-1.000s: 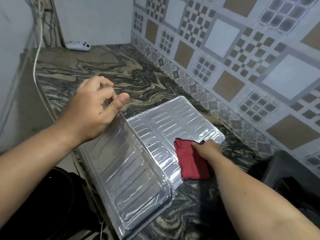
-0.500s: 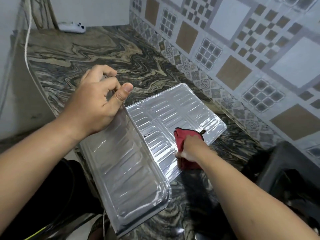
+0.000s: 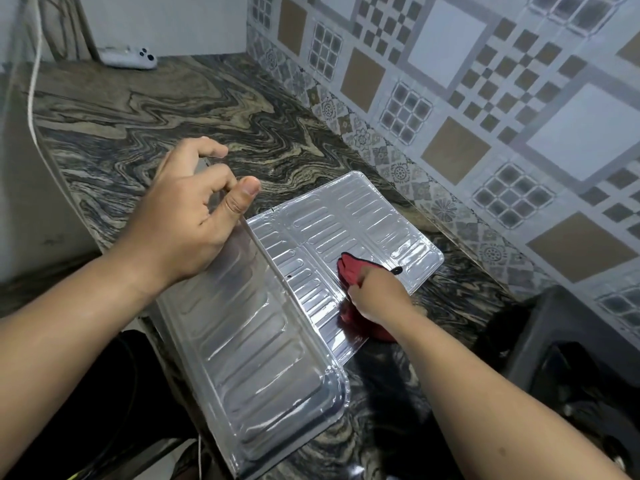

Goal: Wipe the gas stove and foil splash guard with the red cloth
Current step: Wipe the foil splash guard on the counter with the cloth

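Note:
A ribbed silver foil splash guard (image 3: 367, 216) lies folded on the marbled counter: its far panels rest flat, its near panel (image 3: 256, 348) is tilted up. My left hand (image 3: 194, 209) pinches the top corner of the raised panel between thumb and fingers. My right hand (image 3: 377, 296) presses the red cloth (image 3: 351, 268) onto the flat middle panel near its front edge; part of the cloth is hidden under the hand. The black gas stove (image 3: 581, 368) shows only partly at the lower right.
A patterned tile wall (image 3: 485, 98) runs along the right of the counter (image 3: 145, 109). A white device (image 3: 128, 57) lies at the far back corner. A white cord (image 3: 33, 109) hangs along the counter's left edge.
My right hand has drawn the red cloth back along the flat panel toward its near edge, bunching it under the palm. My left hand keeps its hold on the raised panel.

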